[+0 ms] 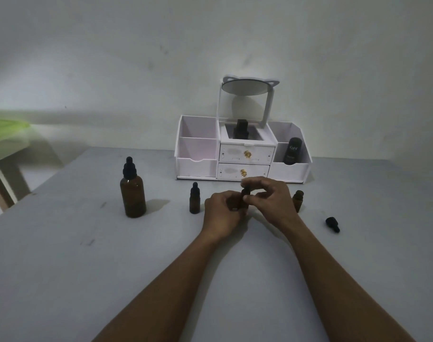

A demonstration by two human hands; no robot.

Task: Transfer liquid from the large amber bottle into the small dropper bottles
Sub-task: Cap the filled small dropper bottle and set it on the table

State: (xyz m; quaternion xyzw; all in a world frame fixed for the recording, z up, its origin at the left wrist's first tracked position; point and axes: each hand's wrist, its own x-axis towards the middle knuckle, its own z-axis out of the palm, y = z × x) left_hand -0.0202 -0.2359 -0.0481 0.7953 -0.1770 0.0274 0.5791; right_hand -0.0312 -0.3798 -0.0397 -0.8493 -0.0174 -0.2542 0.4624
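We see both hands meeting mid-surface (62,280): left hand (223,214) grips small bottle (242,201), right hand (272,201) pinches its black cap (245,192). Large amber bottle (133,196) upright, capped, well left. Capped dropper bottle (194,202) just left of left hand. Open bottle (297,201) behind right hand; loose dropper cap (332,224) lying further right. White organiser (198,166) with mirror (247,86) at back, black tube (293,151) in its right compartment.

Place: a room in a home, a dressing corner by the look of it.
Organiser: a white makeup organiser (242,154) with two gold-knobbed drawers stands on the grey tabletop (62,243) against the wall (112,58).
Mirror: a small round mirror (246,88) sits tilted above it.
Toiletry: a black tube (293,151) stands in its right compartment.
Bottle: a large amber bottle (133,196) stands on the tabletop.
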